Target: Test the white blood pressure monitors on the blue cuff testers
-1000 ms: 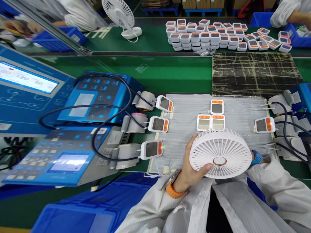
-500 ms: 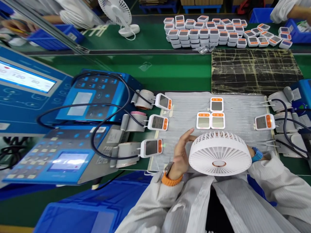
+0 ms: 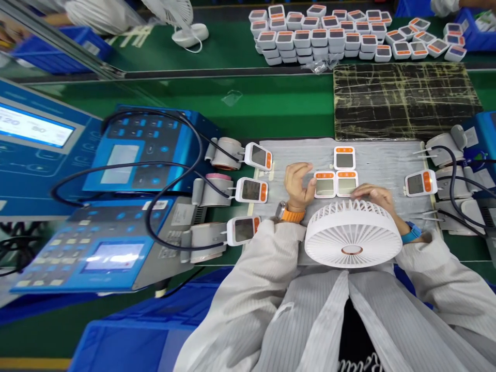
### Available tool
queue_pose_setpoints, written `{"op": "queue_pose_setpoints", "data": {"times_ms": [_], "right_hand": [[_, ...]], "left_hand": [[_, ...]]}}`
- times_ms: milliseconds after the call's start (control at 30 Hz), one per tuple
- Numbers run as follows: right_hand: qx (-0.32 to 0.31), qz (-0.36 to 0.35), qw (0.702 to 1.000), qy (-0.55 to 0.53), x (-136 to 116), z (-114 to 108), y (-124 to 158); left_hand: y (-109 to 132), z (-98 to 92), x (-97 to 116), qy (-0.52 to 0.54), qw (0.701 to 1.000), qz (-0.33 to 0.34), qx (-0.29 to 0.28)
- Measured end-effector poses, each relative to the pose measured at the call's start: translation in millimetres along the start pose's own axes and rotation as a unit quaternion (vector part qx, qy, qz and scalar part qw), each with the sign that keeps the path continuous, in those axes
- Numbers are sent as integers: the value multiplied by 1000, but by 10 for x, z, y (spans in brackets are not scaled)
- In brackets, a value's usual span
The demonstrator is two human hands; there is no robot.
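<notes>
Three small white devices with grey screens and orange button strips lie together on the grey mat (image 3: pixel 287 147): one at the back (image 3: pixel 344 158), a left front device (image 3: pixel 324 185) and a right front device (image 3: pixel 347 184). My left hand (image 3: pixel 299 185) is beside the left front one, fingers bent, thumb apart and close to its edge, holding nothing. At the lower right corner of the right front one are the fingertips of my right hand (image 3: pixel 374 194), stretched out; whether they touch it I cannot tell. A white round fan (image 3: pixel 352 235) in front of my chest hides part of my right hand and forearm.
At left, three similar devices (image 3: pixel 251 189) plug into cuffs (image 3: pixel 217 190) beside blue testers (image 3: pixel 104 258) with black cables. Another device (image 3: pixel 420 183) sits at right. Stacked devices (image 3: pixel 310 39), a dark board (image 3: pixel 406 101) and a desk fan (image 3: pixel 176 15) are behind.
My left hand has moved forward to the left front device. My right hand has come out from behind the fan towards the right front device. The view has shifted slightly.
</notes>
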State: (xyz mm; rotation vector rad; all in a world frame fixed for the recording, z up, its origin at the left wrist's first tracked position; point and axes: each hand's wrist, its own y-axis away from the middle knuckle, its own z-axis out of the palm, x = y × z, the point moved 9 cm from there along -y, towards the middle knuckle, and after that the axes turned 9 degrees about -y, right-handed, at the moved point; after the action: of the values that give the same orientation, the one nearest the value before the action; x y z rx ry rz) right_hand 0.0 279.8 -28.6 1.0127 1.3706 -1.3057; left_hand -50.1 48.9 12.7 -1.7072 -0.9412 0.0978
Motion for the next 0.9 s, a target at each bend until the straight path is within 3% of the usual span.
{"op": "queue_pose_setpoints", "data": {"times_ms": [133,200,267,333,400,900], "right_hand": [[108,-53,991,62,76,-357,-55],[76,-44,987,132,132,-326,-111],[4,-38,978,203,173,-194,-155],[-57,-44,964,257,191,-69,-164],[-83,-52,954,283,193,-10,-158],[-87,-44,950,298,253,-17,-151]], "left_hand": [[132,248,-293,-22,983,-103,-148],[221,442,-366,-2,960,-121,-251],[333,636,-370,17,930,-112,-349],[413,749,-354,21,907,-101,-407],[437,781,-351,15,900,-101,-424],[411,761,-350,-1,899,-114,-423]]}}
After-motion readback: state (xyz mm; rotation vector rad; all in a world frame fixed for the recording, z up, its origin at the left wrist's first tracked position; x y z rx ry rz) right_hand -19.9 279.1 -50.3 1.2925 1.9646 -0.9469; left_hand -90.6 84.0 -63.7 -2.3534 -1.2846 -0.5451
